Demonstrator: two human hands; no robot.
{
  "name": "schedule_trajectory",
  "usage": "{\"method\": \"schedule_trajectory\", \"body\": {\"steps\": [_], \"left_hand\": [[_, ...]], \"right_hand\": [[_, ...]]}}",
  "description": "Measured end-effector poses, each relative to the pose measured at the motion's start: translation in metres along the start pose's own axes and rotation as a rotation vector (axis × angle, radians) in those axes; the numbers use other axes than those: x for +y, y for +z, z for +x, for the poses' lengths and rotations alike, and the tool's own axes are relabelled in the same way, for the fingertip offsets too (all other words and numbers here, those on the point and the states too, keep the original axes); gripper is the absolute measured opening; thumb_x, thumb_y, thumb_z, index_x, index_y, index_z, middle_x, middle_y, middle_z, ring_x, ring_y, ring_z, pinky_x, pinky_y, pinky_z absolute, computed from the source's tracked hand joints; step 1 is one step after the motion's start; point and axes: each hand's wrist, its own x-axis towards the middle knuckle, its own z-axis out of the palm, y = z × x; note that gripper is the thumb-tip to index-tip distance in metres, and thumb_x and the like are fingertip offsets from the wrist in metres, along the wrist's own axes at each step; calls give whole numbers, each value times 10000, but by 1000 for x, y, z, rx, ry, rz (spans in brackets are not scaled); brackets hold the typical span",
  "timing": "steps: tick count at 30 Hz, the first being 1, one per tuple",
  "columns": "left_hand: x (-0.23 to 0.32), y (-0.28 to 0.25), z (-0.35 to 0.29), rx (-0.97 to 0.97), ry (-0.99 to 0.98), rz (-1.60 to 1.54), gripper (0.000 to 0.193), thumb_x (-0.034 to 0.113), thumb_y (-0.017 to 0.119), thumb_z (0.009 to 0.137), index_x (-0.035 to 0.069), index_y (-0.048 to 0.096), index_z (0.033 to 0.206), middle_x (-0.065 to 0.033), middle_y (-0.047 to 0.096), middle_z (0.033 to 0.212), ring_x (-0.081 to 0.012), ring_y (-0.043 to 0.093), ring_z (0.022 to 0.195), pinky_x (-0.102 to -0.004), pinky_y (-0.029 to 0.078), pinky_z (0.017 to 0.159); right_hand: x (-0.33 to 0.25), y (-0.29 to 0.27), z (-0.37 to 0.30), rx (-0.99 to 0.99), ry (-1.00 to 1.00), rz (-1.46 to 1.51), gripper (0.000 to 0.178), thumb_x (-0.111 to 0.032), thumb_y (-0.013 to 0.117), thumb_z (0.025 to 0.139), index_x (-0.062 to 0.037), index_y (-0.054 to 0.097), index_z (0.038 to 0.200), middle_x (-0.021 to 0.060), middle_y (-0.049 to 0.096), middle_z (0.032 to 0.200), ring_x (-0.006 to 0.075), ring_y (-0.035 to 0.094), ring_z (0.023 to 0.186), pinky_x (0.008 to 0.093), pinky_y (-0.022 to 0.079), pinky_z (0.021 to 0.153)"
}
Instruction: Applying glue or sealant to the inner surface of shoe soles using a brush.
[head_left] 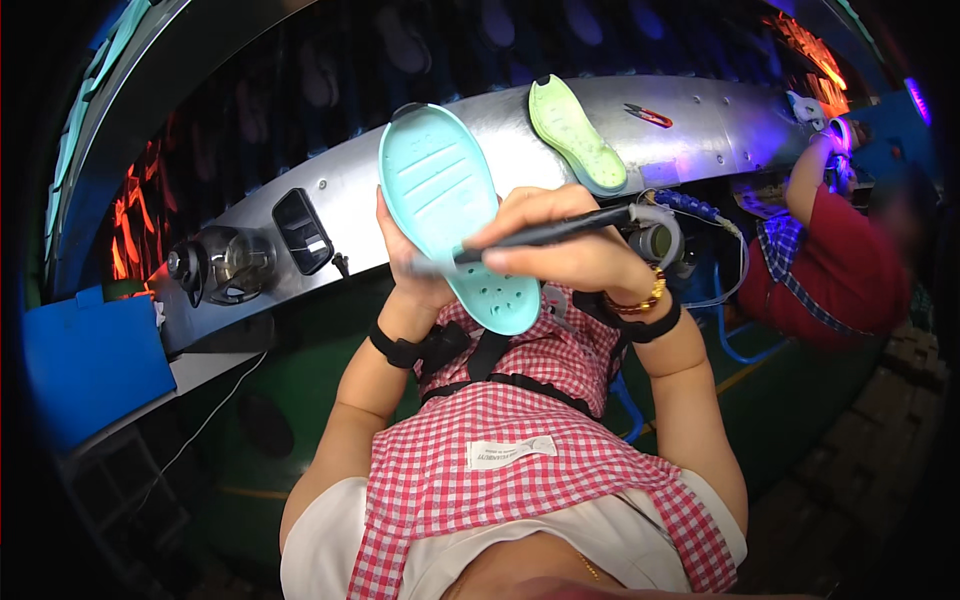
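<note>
Left hand (405,265) holds a turquoise shoe sole (450,210) up in front of the chest, fingers wrapped behind its edge, tread side facing the camera, heel end low. Right hand (565,245) closed around a slim dark pen-like tool (540,235); its tip sits against the lower half of the sole, and a blue coiled hose (690,205) runs off its rear end. Behind, on the curved metal table (700,120): a light green sole (578,135) lying flat, small red-handled snips (650,116) just right of it. Blue box (95,365) far left. Another person's arm in a red sleeve (840,255) at right.
</note>
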Motion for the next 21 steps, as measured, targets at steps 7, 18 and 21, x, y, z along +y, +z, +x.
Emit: {"method": "schedule_trajectory", "body": {"steps": [7, 18, 21], "left_hand": [[10, 1, 1, 161, 73, 235, 735, 643, 169, 795, 74, 409, 1195, -165, 528, 1060, -295, 545, 894, -411, 444, 794], [30, 3, 8, 75, 487, 358, 870, 728, 116, 732, 51, 393, 1203, -204, 554, 951, -334, 562, 812, -451, 476, 694], [35, 0, 7, 80, 503, 394, 890, 742, 118, 720, 45, 392, 1202, -208, 550, 960, -334, 561, 815, -459, 473, 704]], "right_hand": [[-4, -6, -8, -4, 75, 88, 193, 15, 624, 703, 7, 634, 896, 100, 629, 854, 106, 556, 728, 207, 438, 655], [10, -7, -19, -58, -229, 236, 218, 9, 670, 657, -12, 646, 873, 100, 629, 812, 157, 591, 761, 257, 463, 710], [16, -7, -21, 240, 74, 181, 223, 12, 665, 666, -7, 641, 887, 95, 627, 844, 170, 581, 807, 278, 455, 746]]}}
